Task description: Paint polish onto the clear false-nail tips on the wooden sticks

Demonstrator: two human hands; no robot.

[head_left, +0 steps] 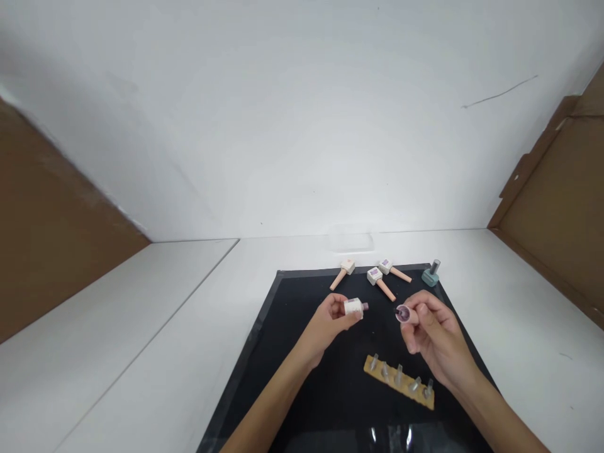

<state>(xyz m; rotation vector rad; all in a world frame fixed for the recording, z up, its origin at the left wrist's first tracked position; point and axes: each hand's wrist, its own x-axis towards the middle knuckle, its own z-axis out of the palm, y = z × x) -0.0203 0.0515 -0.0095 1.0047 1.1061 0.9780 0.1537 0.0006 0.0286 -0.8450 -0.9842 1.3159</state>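
My left hand [333, 321] grips a small white bottle [353, 307] on its side, its uncapped neck pointing right. Across a small gap, my right hand [436, 330] pinches a pale pink cap [408, 314], whose open end faces the bottle, with a dark brush tip at its mouth. Below the two hands, a yellowish strip [400, 382] holding several clear upright pieces lies on the black mat [302, 377]. Bottle and cap are apart.
At the mat's back edge lie three white bottles with peach caps, one [348, 266] to the left, two [375, 275] [385, 267] further right. A teal bottle [430, 277] stands at the back right corner. Behind is a clear tray [352, 243]. Cardboard [557, 207] flanks the right.
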